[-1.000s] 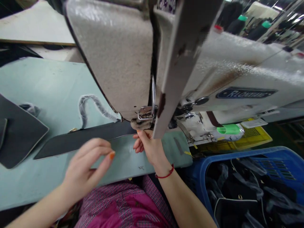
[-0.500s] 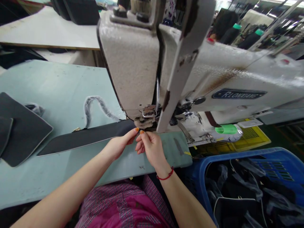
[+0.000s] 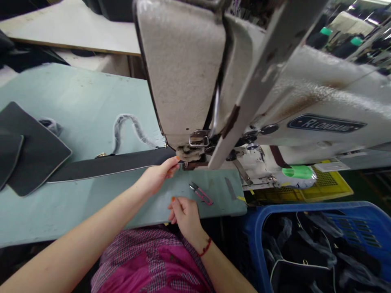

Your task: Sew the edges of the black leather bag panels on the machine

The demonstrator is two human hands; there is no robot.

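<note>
L hand (image 3: 157, 176) pinches the end of a black piped strip (image 3: 106, 165), thumb and fingers together on it, right by the presser foot (image 3: 195, 154) of the sewing mach. (image 3: 183, 69). Strip runs left from there along the pale green table (image 3: 76, 101). R hand (image 3: 185, 215) sits low on the table's near edge, fingers curled in, red cord bracelet (image 3: 205, 247) at wrist; can't tell if it holds anything. Pink-handled thread snips (image 3: 200, 193) lie just beyond it, not touching. Further out: dark panels (image 3: 33, 148) at table's left, blue basket (image 3: 256, 244) of black pieces at right. Step looks like feeding strip end to the foot; next move prob. needs end lined up under it.
</note>
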